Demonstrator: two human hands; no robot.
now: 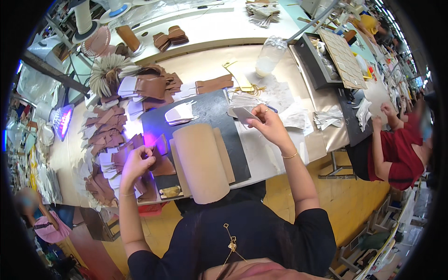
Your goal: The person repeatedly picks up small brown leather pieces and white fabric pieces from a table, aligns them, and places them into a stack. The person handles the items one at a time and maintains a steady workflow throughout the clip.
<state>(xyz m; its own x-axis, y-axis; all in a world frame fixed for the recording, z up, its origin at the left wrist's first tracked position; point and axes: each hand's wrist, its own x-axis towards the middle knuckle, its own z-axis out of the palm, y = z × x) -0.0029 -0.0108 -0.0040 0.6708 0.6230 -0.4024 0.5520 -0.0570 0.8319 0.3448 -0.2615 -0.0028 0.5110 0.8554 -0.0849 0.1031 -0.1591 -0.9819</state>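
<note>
My left hand (pixel 140 161) pinches a small brown leather piece (pixel 161 145) between thumb and fingers, over the left edge of a black mat (pixel 239 161). My right hand (pixel 269 125) grips a thin greyish-white cut piece (pixel 244 115), at the mat's upper right. Between my hands lies a large tan half-round form (pixel 201 163), its near end reaching past the table's front edge. White cut pieces (pixel 181 113) are stacked on the mat beyond it. Another brown leather piece (pixel 163 166) rests just below my left hand.
Piles of brown and white leather pieces (pixel 105 128) crowd the left side, by a lamp glowing purple (pixel 63 122). A clear plastic bottle (pixel 270 56) stands at the back, near a black box (pixel 317 60). A co-worker in red (pixel 396 156) sits at the right.
</note>
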